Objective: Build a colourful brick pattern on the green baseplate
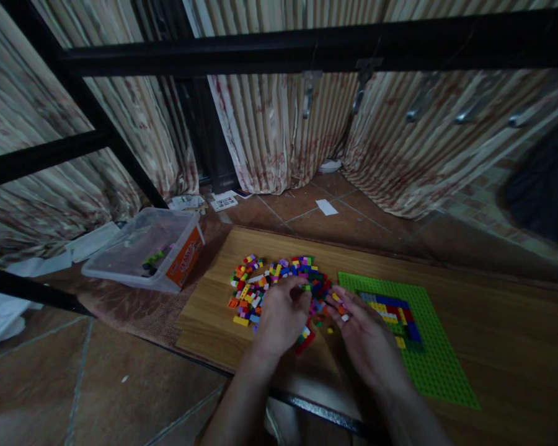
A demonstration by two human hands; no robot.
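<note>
My left hand [281, 319] is over the right part of a pile of small toy bricks [246, 291] in many colours. Its thumb and forefinger are pinched, with a small green brick [306, 287] at their tips. Beside it, my right hand [365, 331] is turned partly palm up with the fingers slightly curled. Several small bricks lie in those fingers, among them an orange brick [342, 310] and a white one [345, 318]. Right of that hand lies a green baseplate [441, 353], bearing a low build of blue, red, yellow and grey bricks [395, 313], partly covered by the hand.
Everything is on a wooden board [204, 316] on a low table. At its left stands a clear plastic box [139, 248] with an orange label and a few pieces inside. A black metal frame [279, 52] crosses above, before striped curtains [260, 136]. Papers lie on the tiled floor.
</note>
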